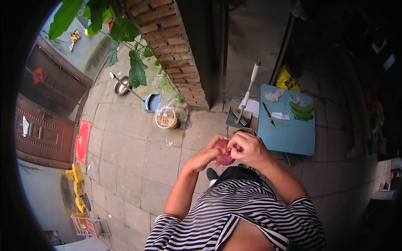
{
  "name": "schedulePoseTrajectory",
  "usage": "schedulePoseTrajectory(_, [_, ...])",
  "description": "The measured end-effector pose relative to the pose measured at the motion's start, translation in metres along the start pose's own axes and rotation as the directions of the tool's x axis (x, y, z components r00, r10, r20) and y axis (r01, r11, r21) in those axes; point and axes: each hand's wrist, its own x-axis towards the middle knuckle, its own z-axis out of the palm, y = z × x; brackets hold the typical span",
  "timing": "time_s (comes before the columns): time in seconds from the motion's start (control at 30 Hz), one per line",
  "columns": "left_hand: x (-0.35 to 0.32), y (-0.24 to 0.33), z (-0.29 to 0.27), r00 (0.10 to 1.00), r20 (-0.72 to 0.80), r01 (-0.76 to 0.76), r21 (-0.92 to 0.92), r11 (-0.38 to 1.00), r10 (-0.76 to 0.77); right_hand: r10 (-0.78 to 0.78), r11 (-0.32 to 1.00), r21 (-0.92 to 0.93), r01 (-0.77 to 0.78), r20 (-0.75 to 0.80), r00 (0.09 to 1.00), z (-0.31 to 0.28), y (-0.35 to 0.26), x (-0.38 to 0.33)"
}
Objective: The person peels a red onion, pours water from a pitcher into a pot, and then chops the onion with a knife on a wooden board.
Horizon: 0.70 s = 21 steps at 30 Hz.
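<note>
My left hand (208, 154) holds the pink bag (226, 159) just beyond my waist, my right hand (250, 149) together with it, fingertips pinching. It looks light, limp and easily torn, best gripped where bunched, left of the blue table (289, 137).

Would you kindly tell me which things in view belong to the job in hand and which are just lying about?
In hand:
- pink bundle, held by the left hand, the right hand pinching at it

Seemingly just lying about:
- green vegetables on the blue table
- blue dustpan
- metal bowl
- red mat
</note>
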Motion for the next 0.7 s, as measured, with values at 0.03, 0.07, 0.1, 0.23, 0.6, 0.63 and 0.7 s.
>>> schedulePoseTrajectory(0.03, [0.001,0.000,0.004,0.999,-0.019,-0.036,0.033,0.999,0.037,0.036,0.999,0.013,-0.036,-0.056,0.998,0.003,0.002,-0.002])
schedulePoseTrajectory(0.07, [0.001,0.000,0.010,0.996,-0.040,-0.073,0.065,0.995,0.075,0.072,0.997,0.030,-0.070,-0.108,0.991,0.005,0.001,-0.001])
schedulePoseTrajectory(0.1, [0.001,0.000,0.021,0.976,-0.104,-0.186,0.063,0.981,0.192,0.135,0.990,0.051,-0.130,-0.124,0.983,0.004,-0.001,-0.001])
schedulePoseTrajectory(0.23, [0.007,-0.014,0.035,0.901,-0.315,-0.275,0.119,0.954,0.299,0.204,0.973,0.139,-0.187,-0.122,0.971,0.003,-0.004,0.000])
schedulePoseTrajectory(0.6, [0.008,-0.030,0.028,0.893,-0.340,-0.310,0.009,0.951,0.294,0.577,0.613,0.651,-0.448,0.018,0.816,0.018,0.017,-0.020])
schedulePoseTrajectory(0.63, [0.008,-0.032,0.028,0.895,-0.337,-0.318,-0.026,0.948,0.291,0.586,0.599,0.666,-0.444,0.013,0.811,0.018,0.016,-0.021])
schedulePoseTrajectory(0.7, [0.007,-0.027,0.040,0.912,-0.338,-0.292,-0.137,0.946,0.233,0.602,0.522,0.742,-0.420,0.028,0.798,0.021,0.020,-0.025])
